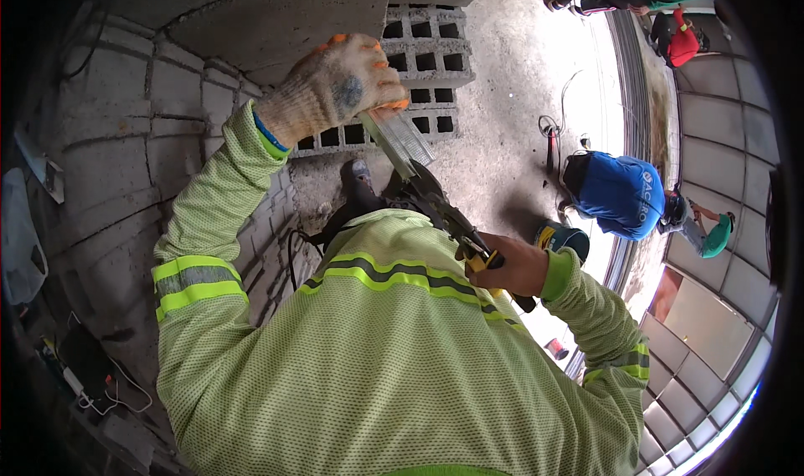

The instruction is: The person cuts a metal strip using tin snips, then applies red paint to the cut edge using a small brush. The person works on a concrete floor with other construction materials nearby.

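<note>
My left hand, in a knitted work glove with orange patches, is closed around the upper end of a silvery metal channel. The channel slants down toward the middle of my body. At its lower end is the dark head of a black-and-yellow hand tool, which looks like metal snips. My bare right hand grips the tool's handles close to my waist. Whether the jaws are closed on the metal is too dark to make out.
Hollow concrete blocks are stacked ahead, beside a block wall on my left. To the right are a dark bucket, a corded tool on the floor and a bent-over person in blue. Other people are farther off.
</note>
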A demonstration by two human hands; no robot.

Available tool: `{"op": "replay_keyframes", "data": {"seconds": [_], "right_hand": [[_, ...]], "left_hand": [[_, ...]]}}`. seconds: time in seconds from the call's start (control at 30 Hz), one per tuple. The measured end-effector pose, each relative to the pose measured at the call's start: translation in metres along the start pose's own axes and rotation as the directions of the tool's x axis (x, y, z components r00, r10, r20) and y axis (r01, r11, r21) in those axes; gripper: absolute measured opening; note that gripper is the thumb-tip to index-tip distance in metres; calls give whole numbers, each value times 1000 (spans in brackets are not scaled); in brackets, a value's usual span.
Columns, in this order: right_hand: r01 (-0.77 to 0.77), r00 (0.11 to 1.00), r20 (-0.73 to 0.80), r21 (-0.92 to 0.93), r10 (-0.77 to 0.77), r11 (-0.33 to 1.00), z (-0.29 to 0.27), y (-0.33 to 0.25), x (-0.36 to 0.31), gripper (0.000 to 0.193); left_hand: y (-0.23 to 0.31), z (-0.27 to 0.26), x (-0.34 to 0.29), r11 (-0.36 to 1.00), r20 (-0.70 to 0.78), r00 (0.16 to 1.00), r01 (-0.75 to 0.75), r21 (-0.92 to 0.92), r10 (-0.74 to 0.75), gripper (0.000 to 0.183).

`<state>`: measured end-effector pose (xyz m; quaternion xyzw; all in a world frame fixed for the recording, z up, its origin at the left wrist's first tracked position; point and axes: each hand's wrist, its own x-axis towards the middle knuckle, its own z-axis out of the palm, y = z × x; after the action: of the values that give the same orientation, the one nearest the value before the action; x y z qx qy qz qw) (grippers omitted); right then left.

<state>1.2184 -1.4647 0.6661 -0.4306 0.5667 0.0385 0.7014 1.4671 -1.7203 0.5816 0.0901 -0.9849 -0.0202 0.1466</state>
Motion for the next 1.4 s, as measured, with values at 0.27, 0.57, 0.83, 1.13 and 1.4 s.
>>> {"op": "replay_keyframes", "data": {"seconds": [0.27,0.57,0.83,1.13,1.4], "right_hand": [[121,961,-242,-81,-137,989,33,3,7,48],[151,891,-424,-69,-166,986,52,7,24,42],[224,923,-334,63,-191,973,41,15,15,48],[165,984,-103,196,-147,967,13,10,1,52],[148,988,-61,123,-141,981,6,1,-7,50]], "left_hand": [[5,-40,18,944,14,999,-49,327,47,39],[-5,-42,34,868,-25,994,-83,489,109,34],[-2,-48,37,854,52,992,-125,504,115,34],[-9,-36,49,908,86,992,-118,402,90,30],[-13,-15,37,979,-40,998,-29,202,38,29]]}}
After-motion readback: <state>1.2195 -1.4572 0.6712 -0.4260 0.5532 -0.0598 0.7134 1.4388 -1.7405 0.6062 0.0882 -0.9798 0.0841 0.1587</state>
